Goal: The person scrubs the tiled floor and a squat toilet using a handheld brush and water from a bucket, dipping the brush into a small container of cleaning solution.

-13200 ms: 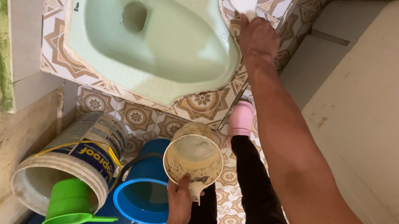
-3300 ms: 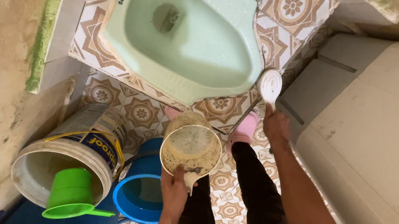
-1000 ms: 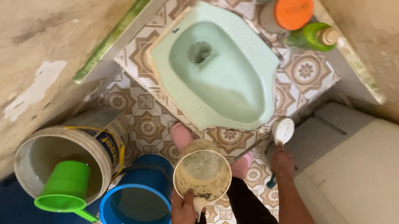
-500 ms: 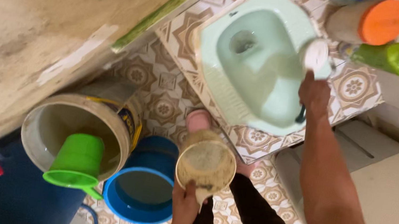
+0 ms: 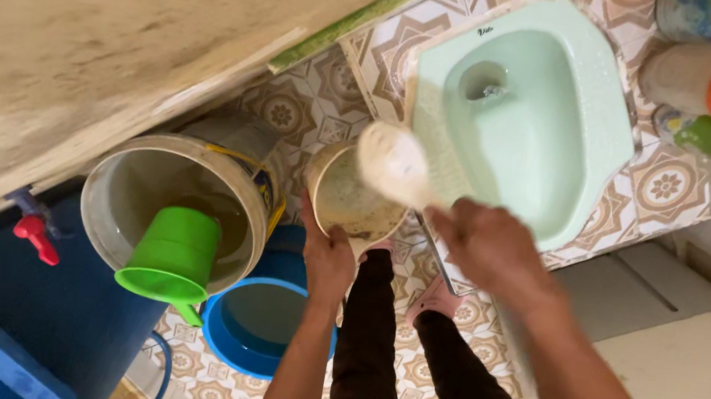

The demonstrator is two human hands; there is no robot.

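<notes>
Two hands | left hand [image 5: 328,260] grips stained dipper [image 5: 354,197] by handle | right hand [image 5: 484,250] grips white brush [image 5: 393,165], head over dipper's mouth

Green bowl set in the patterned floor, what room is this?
Most likely a small bathroom: a pale green squat toilet set in patterned floor tiles, with water buckets and a green dipper nearby.

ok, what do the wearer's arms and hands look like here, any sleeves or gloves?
Both arms are bare to the frame edge, no sleeves visible. The left hand and right hand have no gloves; no rings, watch or bands are visible. The picture is slightly blurred, so fine marks cannot be told.
</notes>
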